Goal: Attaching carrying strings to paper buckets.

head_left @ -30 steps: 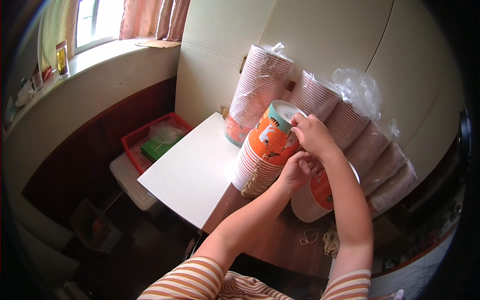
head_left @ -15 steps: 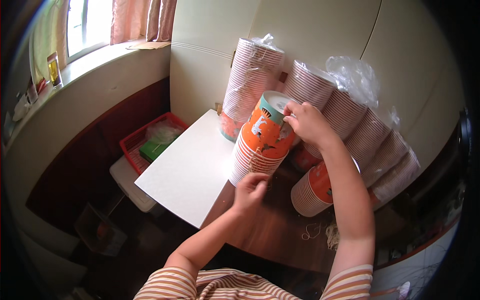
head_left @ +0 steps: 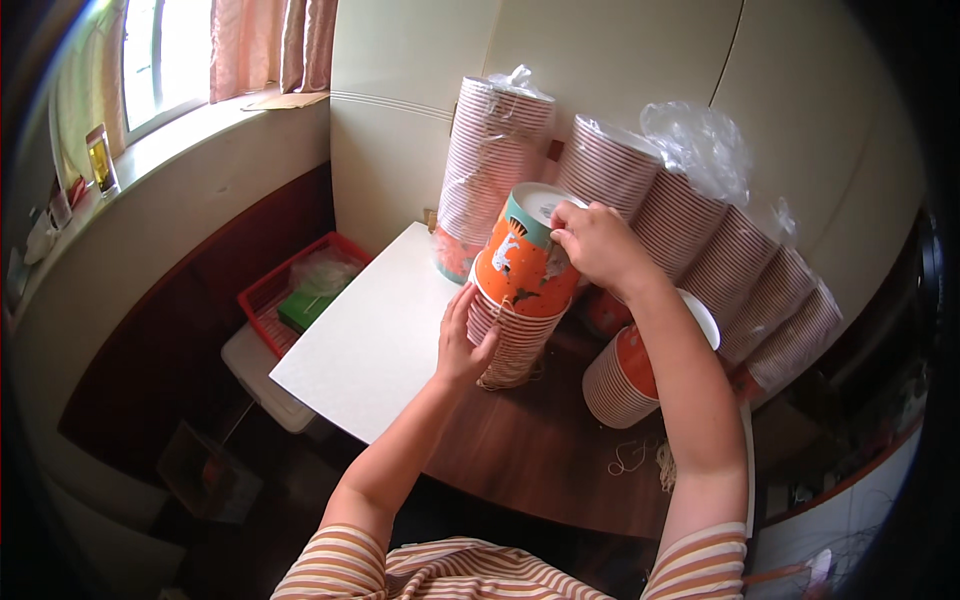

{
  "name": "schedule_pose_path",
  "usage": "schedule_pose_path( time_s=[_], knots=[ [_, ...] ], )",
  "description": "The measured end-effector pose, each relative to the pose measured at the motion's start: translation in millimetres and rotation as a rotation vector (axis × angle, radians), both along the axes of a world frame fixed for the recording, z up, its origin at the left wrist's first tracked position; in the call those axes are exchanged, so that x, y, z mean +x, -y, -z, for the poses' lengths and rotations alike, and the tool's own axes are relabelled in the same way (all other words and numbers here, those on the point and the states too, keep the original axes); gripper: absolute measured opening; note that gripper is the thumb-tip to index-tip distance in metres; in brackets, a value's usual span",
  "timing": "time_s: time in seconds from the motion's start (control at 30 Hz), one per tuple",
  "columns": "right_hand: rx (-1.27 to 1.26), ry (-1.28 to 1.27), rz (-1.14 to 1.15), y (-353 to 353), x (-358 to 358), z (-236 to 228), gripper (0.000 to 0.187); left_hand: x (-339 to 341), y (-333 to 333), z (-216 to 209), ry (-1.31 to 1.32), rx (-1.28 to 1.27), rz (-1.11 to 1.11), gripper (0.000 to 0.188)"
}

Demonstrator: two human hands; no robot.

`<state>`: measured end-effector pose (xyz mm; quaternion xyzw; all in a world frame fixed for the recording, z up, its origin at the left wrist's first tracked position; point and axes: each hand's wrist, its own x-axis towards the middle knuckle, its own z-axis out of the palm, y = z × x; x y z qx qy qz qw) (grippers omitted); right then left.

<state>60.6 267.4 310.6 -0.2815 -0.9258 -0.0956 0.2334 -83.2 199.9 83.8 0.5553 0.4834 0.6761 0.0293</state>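
Up near the wall, the right hand (head_left: 598, 243) grips the upturned base of an orange paper cup (head_left: 527, 262) topping a leaning cup stack (head_left: 512, 335) on the dark wooden tabletop (head_left: 520, 450). Lower down, the left hand (head_left: 462, 340) presses open-fingered against the stack's side. A shorter stack (head_left: 625, 375) lies just right; bagged cup sleeves (head_left: 690, 220) lean behind, and a white board (head_left: 370, 335) lies left.
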Motion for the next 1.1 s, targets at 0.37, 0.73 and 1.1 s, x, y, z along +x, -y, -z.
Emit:
schedule_pose_path(
  time_s=[0.37, 0.73, 1.1],
  knots=[
    [0.239, -0.109, -0.025, 18, 12, 40, 0.026, 7, 25, 22, -0.041, -0.026, -0.027, 0.065],
    [0.271, -0.317, 0.12, 81, 104, 98, 0.024, 27, 92, 58, -0.219, -0.262, 0.179, 0.045],
    [0.106, -0.18, 0.529, 46, 213, 81, 0.028, 47, 110, 69, -0.447, -0.288, 0.223, 0.027]
  ],
)
